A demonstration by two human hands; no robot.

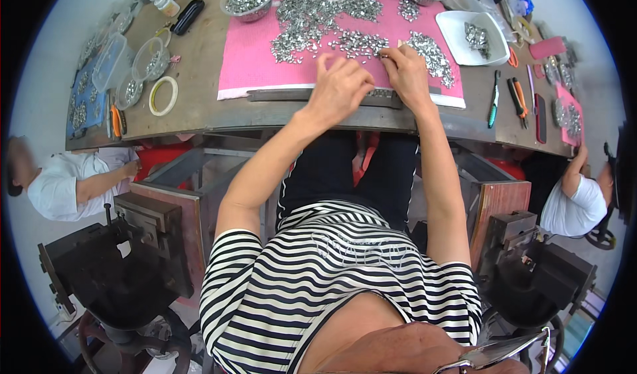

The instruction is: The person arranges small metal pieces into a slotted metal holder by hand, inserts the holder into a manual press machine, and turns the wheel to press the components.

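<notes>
Heaps of small shiny metal pieces (pixel 302 22) are spread over a pink cloth (pixel 249 56) on the workbench. A long dark metal bar (pixel 282 95) lies along the cloth's near edge, with a row of small parts on its right portion. Over that bar, my left hand (pixel 337 89) has its fingers curled; whatever they hold is hidden. My right hand (pixel 407 77) pinches at the edge of the pieces, thumb and index fingertip together on what looks like one small metal piece. Its wrist is above the right end of the bar.
A clear bowl (pixel 248 14) of metal pieces stands at the back left, a white tray (pixel 458 29) at the right. Tape (pixel 163 96) lies left; a green-handled tool (pixel 494 99) and orange-handled pliers (pixel 517 99) lie right. People (pixel 86 182) sit at both sides.
</notes>
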